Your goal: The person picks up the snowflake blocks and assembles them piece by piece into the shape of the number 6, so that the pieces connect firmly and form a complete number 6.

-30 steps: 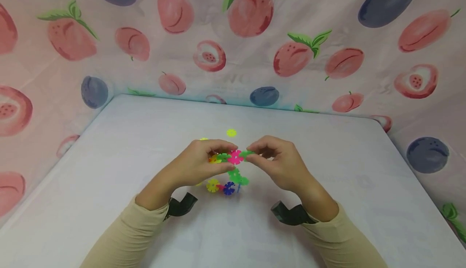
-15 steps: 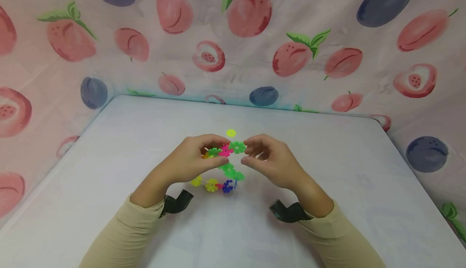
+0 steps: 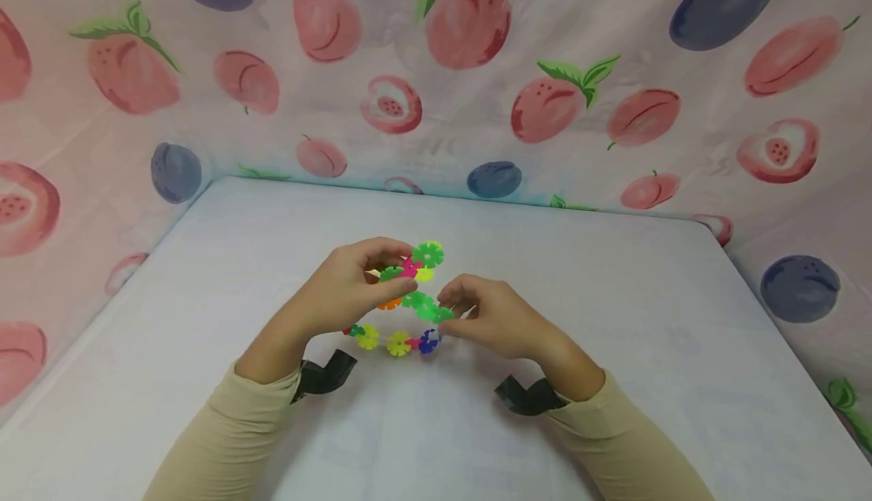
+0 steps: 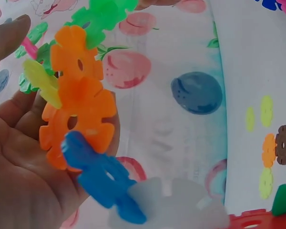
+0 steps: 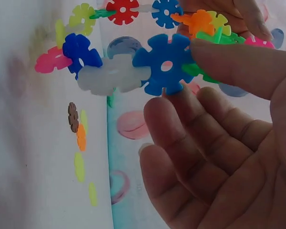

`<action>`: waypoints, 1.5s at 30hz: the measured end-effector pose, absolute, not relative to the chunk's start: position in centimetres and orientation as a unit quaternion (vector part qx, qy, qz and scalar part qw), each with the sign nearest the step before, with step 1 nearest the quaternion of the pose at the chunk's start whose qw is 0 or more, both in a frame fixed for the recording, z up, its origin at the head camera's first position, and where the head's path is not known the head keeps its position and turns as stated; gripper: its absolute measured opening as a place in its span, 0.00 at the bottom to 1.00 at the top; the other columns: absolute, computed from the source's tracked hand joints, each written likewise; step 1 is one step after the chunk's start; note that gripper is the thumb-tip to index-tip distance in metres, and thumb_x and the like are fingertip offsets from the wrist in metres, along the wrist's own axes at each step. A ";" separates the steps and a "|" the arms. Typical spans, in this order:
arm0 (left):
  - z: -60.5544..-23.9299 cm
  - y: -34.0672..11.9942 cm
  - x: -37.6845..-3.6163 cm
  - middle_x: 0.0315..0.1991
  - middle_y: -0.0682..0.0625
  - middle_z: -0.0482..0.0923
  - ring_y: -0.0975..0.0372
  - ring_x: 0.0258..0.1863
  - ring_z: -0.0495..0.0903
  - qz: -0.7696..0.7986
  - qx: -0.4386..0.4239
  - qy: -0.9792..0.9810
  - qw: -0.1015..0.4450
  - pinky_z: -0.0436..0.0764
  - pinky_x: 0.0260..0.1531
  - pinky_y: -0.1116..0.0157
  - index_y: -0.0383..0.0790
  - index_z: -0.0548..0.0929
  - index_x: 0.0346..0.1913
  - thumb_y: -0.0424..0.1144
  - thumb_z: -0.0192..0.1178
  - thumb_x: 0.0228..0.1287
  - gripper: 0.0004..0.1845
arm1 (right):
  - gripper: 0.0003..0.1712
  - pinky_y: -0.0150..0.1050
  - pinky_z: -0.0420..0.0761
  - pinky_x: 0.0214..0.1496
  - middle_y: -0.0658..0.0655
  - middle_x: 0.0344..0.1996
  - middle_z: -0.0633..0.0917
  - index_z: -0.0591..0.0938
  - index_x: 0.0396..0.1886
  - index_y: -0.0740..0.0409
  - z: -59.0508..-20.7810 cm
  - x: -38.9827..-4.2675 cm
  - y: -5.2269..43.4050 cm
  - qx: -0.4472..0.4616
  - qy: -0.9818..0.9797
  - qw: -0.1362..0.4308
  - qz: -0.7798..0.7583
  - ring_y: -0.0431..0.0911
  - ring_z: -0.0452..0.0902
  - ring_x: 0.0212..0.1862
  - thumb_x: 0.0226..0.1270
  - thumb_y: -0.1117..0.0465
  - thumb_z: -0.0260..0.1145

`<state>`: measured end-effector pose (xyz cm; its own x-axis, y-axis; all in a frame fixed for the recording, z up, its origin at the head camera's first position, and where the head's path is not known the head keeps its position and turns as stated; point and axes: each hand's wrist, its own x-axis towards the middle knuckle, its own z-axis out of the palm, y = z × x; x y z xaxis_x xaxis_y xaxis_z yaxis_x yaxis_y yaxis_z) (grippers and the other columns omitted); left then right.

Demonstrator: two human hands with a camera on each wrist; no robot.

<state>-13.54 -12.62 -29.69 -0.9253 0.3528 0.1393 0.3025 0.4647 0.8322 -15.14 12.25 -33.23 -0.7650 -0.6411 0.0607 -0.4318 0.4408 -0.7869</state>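
Observation:
My left hand [image 3: 354, 289] holds a ring of interlocked plastic snowflake discs up off the table, with its thumb and fingers around a side branch. That branch ends in a pink disc [image 3: 410, 268] and a green disc [image 3: 421, 250], past the fingertips. In the left wrist view, orange discs [image 4: 93, 117] run in front of the palm to a blue disc [image 4: 95, 167]. Thumb and fingers of my right hand [image 3: 497, 319] pinch the edge of a blue disc [image 5: 152, 62] beside a translucent white disc [image 5: 109, 78]. Yellow discs [image 3: 398, 343] hang along the ring's near side.
Loose discs lie on the white table [image 3: 613, 319] beyond the ring: a brown disc [image 5: 73, 114], an orange disc [image 5: 81, 138] and several yellow discs [image 5: 79, 168]. A fruit-print cloth [image 3: 463, 145] rises along the table's far edge and sides.
My left hand has shifted left and slightly away, carrying the ring. My right hand has let go of the green end disc and moved down to the ring's right side.

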 end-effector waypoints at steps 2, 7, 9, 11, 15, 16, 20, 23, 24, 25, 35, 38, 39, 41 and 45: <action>-29.6 -12.8 -13.5 0.50 0.51 0.83 0.59 0.53 0.79 0.481 0.188 0.855 0.033 0.79 0.53 0.53 0.39 0.80 0.60 0.44 0.68 0.65 0.23 | 0.14 0.42 0.81 0.50 0.50 0.42 0.85 0.82 0.48 0.60 -33.3 -15.2 12.3 -0.323 0.836 0.123 -0.426 0.43 0.81 0.44 0.64 0.62 0.72; -29.2 -13.5 -13.4 0.50 0.50 0.82 0.57 0.53 0.80 0.479 0.189 0.855 0.055 0.80 0.52 0.53 0.39 0.77 0.64 0.44 0.68 0.66 0.26 | 0.11 0.43 0.81 0.50 0.48 0.39 0.84 0.82 0.45 0.60 -33.3 -15.1 12.3 -0.334 0.824 0.122 -0.442 0.43 0.81 0.43 0.65 0.62 0.71; -29.1 -13.7 -13.4 0.50 0.50 0.82 0.56 0.53 0.80 0.474 0.193 0.857 0.059 0.80 0.52 0.53 0.39 0.75 0.65 0.44 0.68 0.66 0.28 | 0.10 0.43 0.81 0.49 0.48 0.38 0.84 0.82 0.44 0.59 -33.3 -15.1 12.4 -0.336 0.819 0.123 -0.449 0.43 0.81 0.42 0.65 0.62 0.71; -29.0 -13.9 -13.4 0.50 0.50 0.82 0.57 0.52 0.80 0.469 0.198 0.859 0.060 0.80 0.52 0.53 0.39 0.75 0.65 0.44 0.67 0.66 0.28 | 0.09 0.42 0.81 0.48 0.49 0.37 0.84 0.82 0.43 0.60 -33.3 -15.1 12.4 -0.338 0.814 0.125 -0.456 0.43 0.81 0.41 0.66 0.63 0.71; -29.0 -14.1 -13.4 0.49 0.51 0.82 0.58 0.50 0.81 0.467 0.215 0.856 0.058 0.81 0.50 0.55 0.40 0.79 0.61 0.43 0.68 0.66 0.23 | 0.09 0.41 0.81 0.47 0.49 0.37 0.83 0.82 0.43 0.61 -33.4 -15.1 12.4 -0.340 0.808 0.131 -0.463 0.44 0.80 0.40 0.66 0.64 0.70; -29.0 -14.1 -13.4 0.49 0.51 0.82 0.58 0.49 0.81 0.468 0.219 0.854 0.056 0.81 0.50 0.56 0.40 0.80 0.59 0.42 0.68 0.66 0.21 | 0.09 0.41 0.81 0.47 0.49 0.37 0.83 0.82 0.43 0.61 -33.4 -15.1 12.4 -0.340 0.806 0.132 -0.465 0.44 0.80 0.40 0.66 0.64 0.70; -28.9 -14.2 -13.4 0.48 0.51 0.82 0.59 0.49 0.81 0.467 0.232 0.852 0.046 0.80 0.52 0.56 0.39 0.82 0.56 0.41 0.69 0.65 0.18 | 0.09 0.41 0.81 0.47 0.50 0.37 0.83 0.82 0.43 0.61 -33.3 -15.1 12.2 -0.339 0.801 0.140 -0.472 0.45 0.80 0.40 0.66 0.64 0.70; -28.9 -14.3 -13.4 0.47 0.51 0.82 0.59 0.48 0.80 0.462 0.235 0.855 0.038 0.80 0.52 0.56 0.37 0.82 0.55 0.40 0.69 0.65 0.19 | 0.09 0.42 0.81 0.48 0.50 0.38 0.84 0.82 0.44 0.60 -33.3 -15.3 12.3 -0.342 0.801 0.141 -0.471 0.44 0.81 0.42 0.67 0.63 0.70; -28.9 -14.4 -13.4 0.46 0.51 0.82 0.59 0.48 0.80 0.461 0.234 0.855 0.038 0.80 0.51 0.56 0.37 0.82 0.56 0.40 0.69 0.65 0.19 | 0.10 0.44 0.81 0.48 0.50 0.39 0.84 0.82 0.45 0.61 -33.3 -15.4 12.4 -0.342 0.800 0.140 -0.472 0.45 0.81 0.42 0.67 0.63 0.70; -28.9 -14.4 -13.4 0.46 0.51 0.82 0.59 0.48 0.80 0.460 0.236 0.855 0.037 0.81 0.50 0.57 0.37 0.82 0.56 0.40 0.69 0.65 0.19 | 0.10 0.45 0.81 0.49 0.51 0.40 0.84 0.82 0.46 0.61 -33.3 -15.6 12.6 -0.340 0.802 0.138 -0.472 0.45 0.81 0.43 0.67 0.62 0.70; -28.7 -15.0 -13.5 0.45 0.50 0.83 0.59 0.46 0.80 0.472 0.232 0.849 0.048 0.82 0.48 0.55 0.36 0.81 0.58 0.38 0.68 0.66 0.20 | 0.20 0.46 0.79 0.53 0.56 0.55 0.84 0.81 0.59 0.59 -34.4 -20.2 11.7 -0.280 0.888 0.125 -0.343 0.48 0.80 0.51 0.71 0.57 0.66; -28.6 -15.1 -13.5 0.44 0.50 0.83 0.59 0.46 0.81 0.473 0.232 0.849 0.048 0.83 0.47 0.57 0.35 0.82 0.58 0.37 0.68 0.66 0.19 | 0.24 0.43 0.79 0.52 0.55 0.59 0.82 0.79 0.64 0.58 -35.1 -21.7 10.7 -0.279 0.900 0.152 -0.298 0.47 0.78 0.51 0.72 0.55 0.65; -28.7 -15.1 -13.5 0.44 0.50 0.83 0.59 0.46 0.81 0.474 0.233 0.848 0.048 0.83 0.47 0.57 0.35 0.82 0.58 0.37 0.68 0.66 0.19 | 0.25 0.42 0.79 0.51 0.54 0.59 0.81 0.78 0.65 0.57 -35.4 -22.1 10.3 -0.279 0.902 0.162 -0.288 0.47 0.78 0.51 0.72 0.55 0.65; -28.7 -15.1 -13.5 0.44 0.50 0.83 0.59 0.45 0.81 0.475 0.233 0.848 0.045 0.83 0.46 0.58 0.35 0.82 0.57 0.36 0.68 0.65 0.19 | 0.26 0.42 0.79 0.52 0.53 0.60 0.81 0.77 0.67 0.56 -35.8 -22.7 9.7 -0.280 0.904 0.178 -0.270 0.47 0.77 0.51 0.72 0.55 0.64; -28.8 -15.0 -13.6 0.44 0.50 0.82 0.59 0.45 0.81 0.475 0.233 0.848 0.042 0.83 0.45 0.60 0.35 0.82 0.57 0.36 0.68 0.65 0.19 | 0.27 0.47 0.75 0.62 0.53 0.63 0.79 0.76 0.68 0.55 -36.4 -23.3 9.0 -0.276 0.908 0.203 -0.242 0.50 0.76 0.59 0.72 0.54 0.63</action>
